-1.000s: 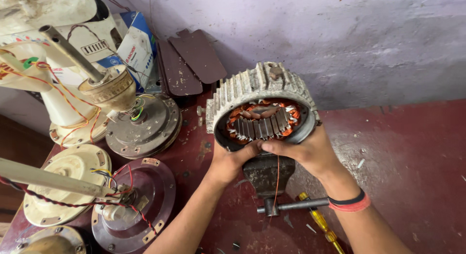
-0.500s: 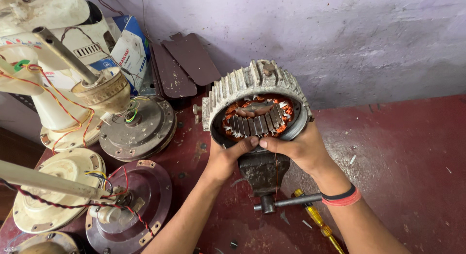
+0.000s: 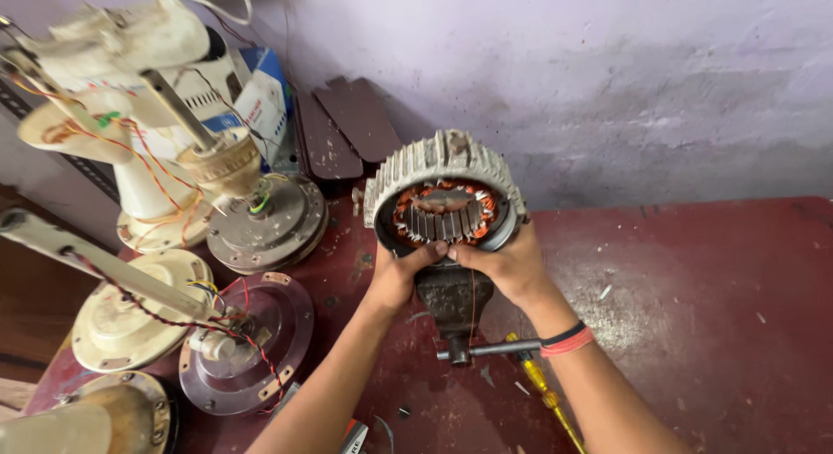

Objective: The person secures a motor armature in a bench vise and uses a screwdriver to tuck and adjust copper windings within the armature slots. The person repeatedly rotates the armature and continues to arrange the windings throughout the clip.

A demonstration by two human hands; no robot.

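Red surface [image 3: 694,332] under a vise [image 3: 451,298]. Both hands, left [image 3: 395,276] and right [image 3: 508,265], grip the motor shell [image 3: 442,194] above the vise; it might slip off and fall.

Grey finned motor housing [image 3: 442,172] with copper-orange windings [image 3: 442,213], maroon table [image 3: 694,315], lilac wall [image 3: 564,72], yellow-handled screwdriver [image 3: 542,389], cream fan bodies [image 3: 130,311]

Two bare forearms, no sleeves, right wrist [image 3: 566,339] wearing two thin bands (one black, one red)
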